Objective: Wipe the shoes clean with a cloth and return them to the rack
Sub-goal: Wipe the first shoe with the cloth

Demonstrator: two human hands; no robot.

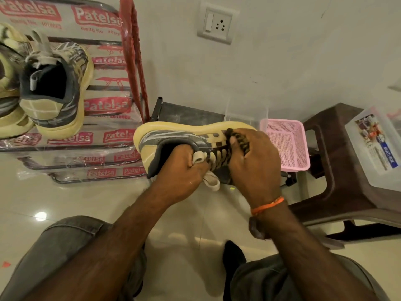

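Note:
A grey and tan sneaker (173, 135) with a thick pale yellow sole lies on its side in mid air, sole turned away from me. My left hand (182, 168) grips it at the collar and tongue, fingers tucked into the opening. My right hand (253, 157) holds a dark brown cloth (237, 137) and presses it on the laces and forefoot. Two matching sneakers (54, 90) stand on the rack (69, 137) at the left, its shelves wrapped in plastic printed with red labels.
A pink mesh basket (288, 144) sits just behind the held shoe. A brown plastic stool (338, 170) at the right carries a clear lidded box (373, 144). A red rack post (132, 57) and a wall socket (217, 22) are behind. My knees fill the bottom.

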